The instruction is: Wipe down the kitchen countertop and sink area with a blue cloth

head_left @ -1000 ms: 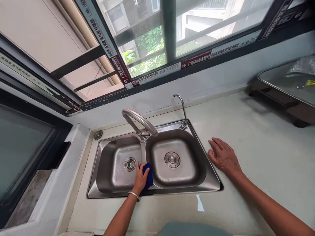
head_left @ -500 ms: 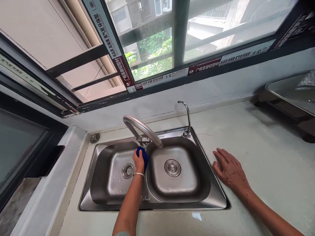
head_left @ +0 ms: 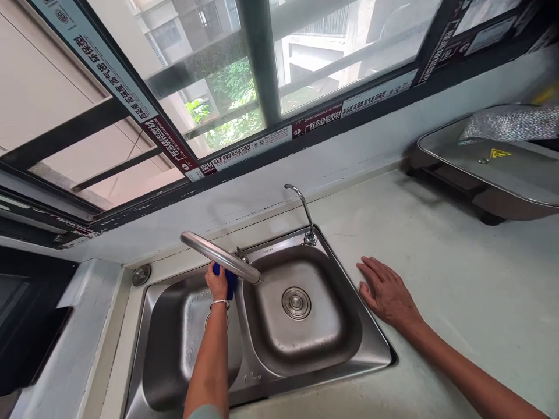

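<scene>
In the head view, with twelve o'clock at the window side of the double stainless steel sink, the left hand is at about eleven, in the far part of the left basin, its fingers curled shut around a blue sponge. The sponge sits right under the arched faucet spout, partly hidden by the hand and close to the spout's base. A metal bangle circles that wrist. The right hand is at three o'clock, open, fingers spread flat on the tabletop beside the sink's edge, holding nothing. As far as I can judge, the left basin's floor looks faintly speckled with wet, while the right basin, with its round steel drain, shows no sponge at work and looks smooth. A slim gooseneck tap rises at one o'clock. At two o'clock, a steel-topped unit carries a crumpled silvery bag and a yellow warning label. Along twelve o'clock runs a window, its frame edged with printed sticker strips and foliage showing outside.
</scene>
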### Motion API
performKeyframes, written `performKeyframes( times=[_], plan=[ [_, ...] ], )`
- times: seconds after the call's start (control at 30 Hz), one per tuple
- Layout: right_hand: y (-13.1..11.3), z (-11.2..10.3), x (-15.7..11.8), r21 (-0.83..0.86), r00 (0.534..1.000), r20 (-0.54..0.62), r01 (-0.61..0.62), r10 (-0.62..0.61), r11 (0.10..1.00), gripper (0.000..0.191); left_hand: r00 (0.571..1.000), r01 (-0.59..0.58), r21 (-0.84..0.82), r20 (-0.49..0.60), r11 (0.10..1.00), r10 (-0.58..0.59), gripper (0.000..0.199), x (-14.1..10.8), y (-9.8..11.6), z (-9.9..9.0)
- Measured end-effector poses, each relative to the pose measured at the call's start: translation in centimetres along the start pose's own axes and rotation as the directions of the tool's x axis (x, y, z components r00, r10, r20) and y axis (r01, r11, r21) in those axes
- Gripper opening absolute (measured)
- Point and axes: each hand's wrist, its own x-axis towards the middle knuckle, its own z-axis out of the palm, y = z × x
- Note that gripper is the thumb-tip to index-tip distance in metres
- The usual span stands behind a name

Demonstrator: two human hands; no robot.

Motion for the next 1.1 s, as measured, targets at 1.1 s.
performKeyframes(
  times=[1.1],
  plan=[
    [0.8, 2.3, -0.2, 0.012, 0.995, -0.093, 0.032, -0.031, 0.999, 0.047, 0.870, 0.490, -0.717, 0.430, 0.496, -0.239, 0.042, -13.1, 10.6, 4.2]
  ],
)
